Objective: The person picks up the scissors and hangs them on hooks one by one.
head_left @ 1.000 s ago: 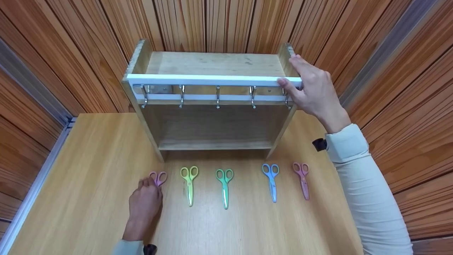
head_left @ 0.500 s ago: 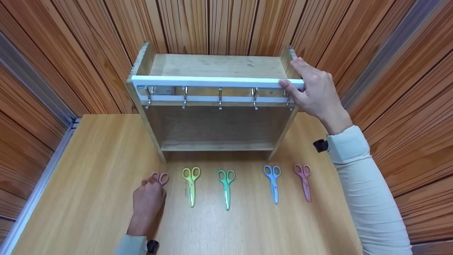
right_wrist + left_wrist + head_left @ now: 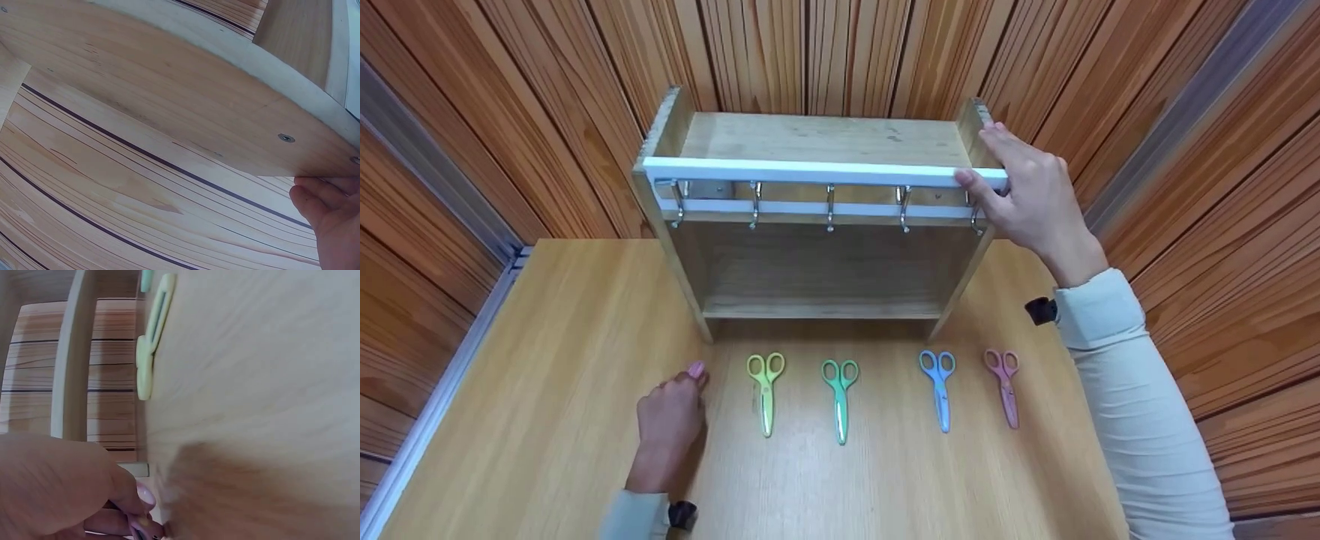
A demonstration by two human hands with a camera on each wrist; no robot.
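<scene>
Pink scissors (image 3: 695,369), mostly hidden, were pinched in the left hand (image 3: 669,420) near the left foot of the wooden shelf (image 3: 825,139); right hand (image 3: 1027,191) gripped the shelf's right side. Doing this well likely called for a firm, untwisted pinch and steady bracing, no tipping.

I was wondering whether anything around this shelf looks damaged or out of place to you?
Possibly: on the light wooden shelf unit, the top edge of the left side panel looks pale and ragged, perhaps chipped. The gap between the green scissors and blue scissors is also the row's widest. Nothing looks spilled.
</scene>
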